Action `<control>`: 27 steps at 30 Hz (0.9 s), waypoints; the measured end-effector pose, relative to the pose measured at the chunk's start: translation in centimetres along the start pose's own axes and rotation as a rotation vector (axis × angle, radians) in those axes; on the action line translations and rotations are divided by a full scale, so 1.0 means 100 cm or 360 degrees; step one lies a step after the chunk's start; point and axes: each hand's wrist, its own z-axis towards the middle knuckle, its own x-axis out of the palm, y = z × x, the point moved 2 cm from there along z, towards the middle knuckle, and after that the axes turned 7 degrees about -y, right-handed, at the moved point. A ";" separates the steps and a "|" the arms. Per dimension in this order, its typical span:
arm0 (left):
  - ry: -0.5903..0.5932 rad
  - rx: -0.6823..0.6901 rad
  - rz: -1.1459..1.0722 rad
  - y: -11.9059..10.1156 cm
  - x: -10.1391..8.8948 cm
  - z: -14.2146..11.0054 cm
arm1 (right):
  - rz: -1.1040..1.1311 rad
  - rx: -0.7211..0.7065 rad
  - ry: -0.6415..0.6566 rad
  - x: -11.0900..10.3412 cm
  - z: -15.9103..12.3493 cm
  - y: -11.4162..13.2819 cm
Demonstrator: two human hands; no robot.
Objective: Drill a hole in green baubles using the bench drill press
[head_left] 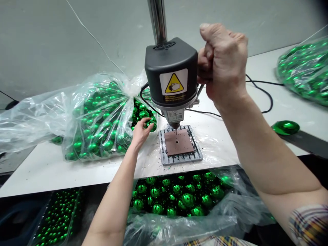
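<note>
My right hand is closed in a fist beside the black head of a small drill press, around its feed lever; most of the lever is hidden by the fingers. At the mouth of a clear plastic bag, my left hand has thumb and fingers curled on a shiny green ball. Below the drill bit, a brown board with a small dark hole lies on the slotted metal base. The bit is apart from the board.
Dark shavings dot the white table. Under its front edge sits an open plastic bag of green balls, with a bin of smaller green balls to the left. Another filled bag, a green ornament and black cables lie right.
</note>
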 end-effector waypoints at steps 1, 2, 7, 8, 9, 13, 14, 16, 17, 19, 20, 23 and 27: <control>0.0015 0.0033 -0.0047 0.003 0.000 -0.004 | 0.0008 -0.0008 -0.0006 0.000 0.000 0.000; 0.0065 0.0076 -0.0049 0.006 0.002 -0.007 | 0.0013 -0.0014 -0.0013 0.001 0.000 0.000; 0.0015 0.0151 -0.0173 0.008 0.012 -0.015 | -0.0006 -0.0004 -0.0054 0.003 0.000 0.000; -0.0107 0.0118 -0.0340 0.007 0.011 -0.016 | -0.0016 -0.0006 -0.0054 0.003 0.000 0.000; -0.0226 0.0070 -0.0548 0.006 0.009 -0.017 | -0.0024 -0.0008 -0.0050 0.003 0.000 0.000; -0.0435 -0.0075 -0.1301 0.002 -0.002 -0.026 | -0.0046 -0.0008 -0.0034 0.002 -0.001 0.001; -0.0429 -0.0074 -0.1377 0.001 -0.005 -0.028 | -0.0051 -0.0012 -0.0034 0.002 -0.001 0.001; -0.0431 -0.0080 -0.1445 0.003 -0.008 -0.031 | -0.0060 -0.0030 -0.0047 0.002 -0.001 0.001; -0.0463 -0.0106 -0.1469 0.004 -0.010 -0.032 | -0.0065 -0.0038 -0.0057 0.003 -0.001 0.001; -0.0629 -0.0153 -0.1512 0.007 -0.016 -0.034 | -0.0078 -0.0045 -0.0079 0.003 -0.001 0.001; -0.0747 -0.0144 -0.1505 0.006 -0.020 -0.036 | -0.0084 -0.0042 -0.0084 0.003 -0.001 0.001; -0.1084 0.0013 -0.1396 -0.007 -0.037 -0.046 | -0.0092 -0.0019 -0.0093 0.004 0.000 0.001; -0.0705 -0.0165 -0.1851 -0.035 -0.041 -0.064 | -0.0068 -0.0017 -0.0099 0.004 0.000 0.001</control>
